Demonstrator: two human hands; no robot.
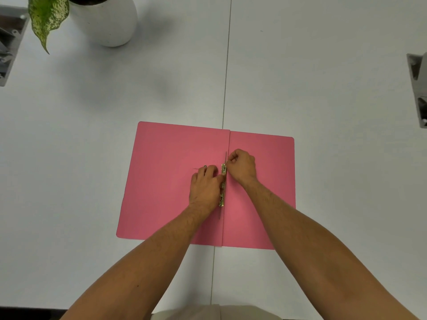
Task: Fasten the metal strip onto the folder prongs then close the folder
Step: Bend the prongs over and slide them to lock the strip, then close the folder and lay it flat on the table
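Observation:
A pink folder (166, 181) lies open and flat on the white table, its spine running away from me. A brass metal strip (223, 185) lies along the spine. Thin prongs (226, 156) stick out past both of its ends. My left hand (204, 187) rests on the left flap with its thumb pressing on the middle of the strip. My right hand (242, 167) is curled, its fingertips pinching at the strip's far end where the prong comes through. A small metal ring shows on a left-hand finger.
A white plant pot (108, 21) with a speckled green leaf (46, 19) stands at the far left. Grey metal brackets sit at the left edge (7, 47) and right edge (418, 88). A seam (225, 77) splits the table down the middle.

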